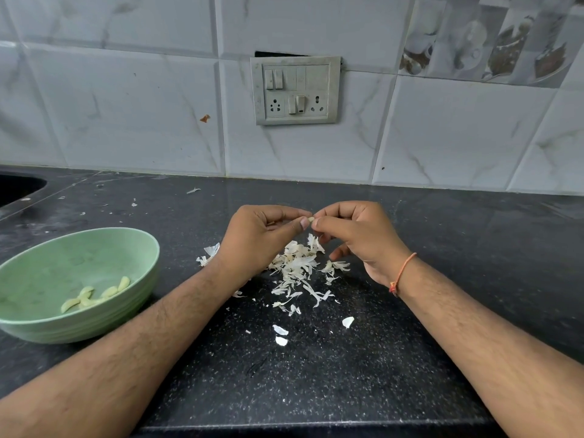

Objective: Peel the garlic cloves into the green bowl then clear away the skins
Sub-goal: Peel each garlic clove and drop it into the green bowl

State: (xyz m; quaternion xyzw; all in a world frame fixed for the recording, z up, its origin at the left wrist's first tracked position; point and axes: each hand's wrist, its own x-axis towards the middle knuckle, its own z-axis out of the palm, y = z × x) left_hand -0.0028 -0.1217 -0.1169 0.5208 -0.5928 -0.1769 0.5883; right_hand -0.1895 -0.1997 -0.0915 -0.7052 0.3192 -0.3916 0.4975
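Observation:
Above the black counter, my left hand (262, 237) and my right hand (355, 235) meet fingertip to fingertip and pinch one small garlic clove (311, 219) between them; only its pale tip shows. Under and in front of the hands lies a heap of white garlic skins (298, 273), with loose flakes (281, 335) nearer to me. The green bowl (38, 324) stands at the left on the counter and holds several peeled cloves (94, 295).
The dark speckled counter (316, 374) runs to a tiled wall with a switch and socket plate (295, 90). A sink edge (19, 188) shows at the far left. Small skin scraps (192, 191) lie towards the wall. The counter's front edge is close to me.

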